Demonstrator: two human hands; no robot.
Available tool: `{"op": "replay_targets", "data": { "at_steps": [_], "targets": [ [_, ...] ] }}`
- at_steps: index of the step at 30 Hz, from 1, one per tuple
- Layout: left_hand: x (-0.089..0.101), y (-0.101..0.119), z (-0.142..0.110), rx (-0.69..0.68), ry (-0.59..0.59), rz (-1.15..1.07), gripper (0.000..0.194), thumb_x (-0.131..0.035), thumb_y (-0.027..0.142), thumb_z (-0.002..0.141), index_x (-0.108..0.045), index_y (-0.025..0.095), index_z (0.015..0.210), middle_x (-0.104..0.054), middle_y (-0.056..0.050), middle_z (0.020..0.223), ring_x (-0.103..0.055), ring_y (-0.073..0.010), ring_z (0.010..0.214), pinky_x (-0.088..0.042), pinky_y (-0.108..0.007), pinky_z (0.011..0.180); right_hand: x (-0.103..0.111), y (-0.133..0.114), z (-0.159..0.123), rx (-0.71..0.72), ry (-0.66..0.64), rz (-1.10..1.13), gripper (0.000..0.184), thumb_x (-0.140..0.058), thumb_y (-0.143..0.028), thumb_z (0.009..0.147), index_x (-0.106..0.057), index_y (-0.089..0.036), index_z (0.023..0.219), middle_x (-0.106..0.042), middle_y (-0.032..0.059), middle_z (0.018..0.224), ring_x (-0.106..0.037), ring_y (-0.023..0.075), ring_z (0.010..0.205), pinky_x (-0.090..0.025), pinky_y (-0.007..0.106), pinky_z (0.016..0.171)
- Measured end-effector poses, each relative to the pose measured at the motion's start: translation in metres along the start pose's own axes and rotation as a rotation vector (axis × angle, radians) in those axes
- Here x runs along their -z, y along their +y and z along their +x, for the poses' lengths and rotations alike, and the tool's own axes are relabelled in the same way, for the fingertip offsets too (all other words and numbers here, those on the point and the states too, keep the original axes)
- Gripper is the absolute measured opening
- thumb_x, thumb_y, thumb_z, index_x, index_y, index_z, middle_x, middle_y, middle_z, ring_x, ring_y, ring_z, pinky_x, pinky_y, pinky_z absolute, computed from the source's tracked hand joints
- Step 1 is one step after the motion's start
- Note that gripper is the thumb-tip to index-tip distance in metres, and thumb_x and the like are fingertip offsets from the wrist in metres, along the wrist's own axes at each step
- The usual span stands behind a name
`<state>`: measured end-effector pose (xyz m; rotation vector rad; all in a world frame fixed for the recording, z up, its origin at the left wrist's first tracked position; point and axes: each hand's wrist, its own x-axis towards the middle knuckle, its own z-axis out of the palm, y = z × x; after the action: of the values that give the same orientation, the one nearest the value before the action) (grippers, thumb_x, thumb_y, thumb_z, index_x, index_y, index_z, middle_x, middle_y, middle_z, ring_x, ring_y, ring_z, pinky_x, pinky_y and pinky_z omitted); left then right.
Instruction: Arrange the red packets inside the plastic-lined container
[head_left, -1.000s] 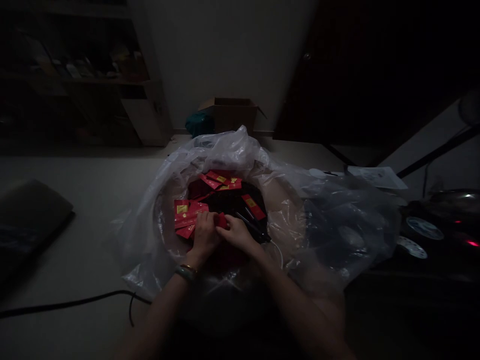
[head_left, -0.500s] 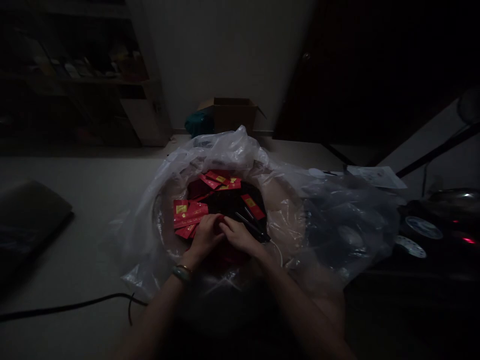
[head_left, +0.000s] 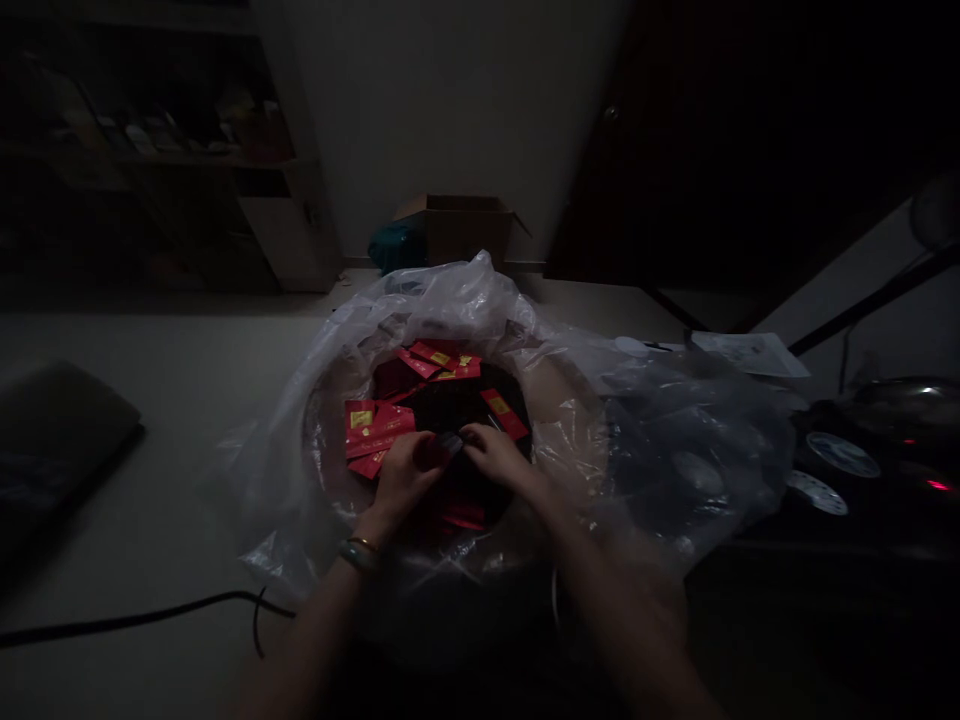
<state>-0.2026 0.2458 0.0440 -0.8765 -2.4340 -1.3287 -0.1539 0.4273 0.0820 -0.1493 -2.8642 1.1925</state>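
Note:
Over a plastic-lined round container, my left hand (head_left: 406, 472) curls its fingers around a small dark shiny thing (head_left: 450, 441); its kind is too dim to make out. My right hand (head_left: 495, 456) meets it from the other side, fingertips pinched together at its edge. Red packets with gold print (head_left: 379, 425) lie just left of my left hand. Another red packet (head_left: 504, 413) rests beyond my right hand, and several more (head_left: 439, 360) sit at the far side. Dark contents (head_left: 442, 405) fill the middle. Clear plastic sheeting (head_left: 480, 300) drapes over the container's rim.
An open cardboard box (head_left: 469, 230) and a teal bag (head_left: 397, 247) stand by the wall. Dark shelves (head_left: 187, 160) are at left. A black cable (head_left: 150, 614) crosses the floor. On the right, a patterned round thing (head_left: 842, 454) lies near a red light (head_left: 937, 485).
My hands have moved slightly apart, and the dark shiny thing now shows between them. The long dark thing by my right hand is no longer visible; a white cord now hangs lower, beside my right forearm.

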Motion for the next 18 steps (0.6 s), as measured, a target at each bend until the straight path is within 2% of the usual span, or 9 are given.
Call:
{"op": "replay_targets", "data": {
  "at_steps": [3, 5, 7, 9, 13, 18],
  "targets": [
    [0.000, -0.001, 0.000, 0.008, 0.023, -0.003, 0.036, -0.074, 0.019, 0.066, -0.061, 0.018, 0.100, -0.068, -0.006, 0.096, -0.064, -0.0218, 0.089, -0.053, -0.036, 0.079, -0.017, -0.007, -0.006, 0.034, -0.203, -0.317, 0.053, -0.064, -0.015, 0.074, -0.053, -0.016, 0.126, -0.048, 0.0164, 0.133, -0.050, 0.0291, 0.115, -0.045, 0.041, 0.090],
    [0.000, -0.001, -0.001, 0.009, 0.031, -0.007, 0.036, -0.074, 0.021, 0.066, -0.061, 0.018, 0.099, -0.068, -0.006, 0.096, -0.064, -0.0217, 0.088, -0.053, -0.035, 0.079, -0.026, -0.014, -0.010, -0.003, -0.267, -0.471, 0.048, -0.061, -0.020, 0.078, -0.053, -0.018, 0.125, -0.042, 0.0180, 0.136, -0.047, 0.0340, 0.116, -0.048, 0.043, 0.083],
    [0.001, 0.000, -0.001, 0.005, 0.035, -0.008, 0.035, -0.074, 0.023, 0.067, -0.061, 0.018, 0.098, -0.068, -0.006, 0.095, -0.064, -0.0213, 0.087, -0.053, -0.035, 0.078, -0.030, -0.019, -0.013, -0.019, -0.267, -0.552, 0.039, -0.052, -0.019, 0.084, -0.056, -0.021, 0.123, -0.045, 0.0168, 0.130, -0.048, 0.0330, 0.113, -0.050, 0.041, 0.078],
    [0.001, 0.001, -0.001, 0.000, 0.038, -0.006, 0.034, -0.074, 0.023, 0.067, -0.061, 0.018, 0.098, -0.068, -0.006, 0.095, -0.064, -0.0208, 0.087, -0.053, -0.034, 0.077, -0.029, -0.022, -0.014, -0.030, -0.250, -0.582, 0.040, -0.045, -0.015, 0.087, -0.054, -0.024, 0.124, -0.048, 0.0148, 0.123, -0.050, 0.0289, 0.109, -0.049, 0.037, 0.078],
    [0.001, 0.002, -0.001, 0.008, 0.055, 0.008, 0.034, -0.073, 0.022, 0.068, -0.061, 0.018, 0.099, -0.068, -0.006, 0.096, -0.065, -0.0208, 0.088, -0.053, -0.035, 0.079, -0.025, -0.021, -0.017, -0.110, -0.285, -0.609, 0.053, -0.057, -0.014, 0.080, -0.047, -0.029, 0.130, -0.044, 0.0133, 0.125, -0.049, 0.0274, 0.108, -0.049, 0.035, 0.076],
    [0.001, 0.003, -0.001, 0.024, 0.049, 0.009, 0.033, -0.073, 0.023, 0.068, -0.061, 0.018, 0.098, -0.068, -0.006, 0.094, -0.064, -0.0211, 0.087, -0.053, -0.035, 0.078, -0.024, -0.014, -0.016, -0.078, -0.257, -0.551, 0.052, -0.060, -0.007, 0.074, -0.053, -0.023, 0.123, -0.051, 0.0119, 0.119, -0.055, 0.0233, 0.102, -0.046, 0.031, 0.079]
  ]
}}
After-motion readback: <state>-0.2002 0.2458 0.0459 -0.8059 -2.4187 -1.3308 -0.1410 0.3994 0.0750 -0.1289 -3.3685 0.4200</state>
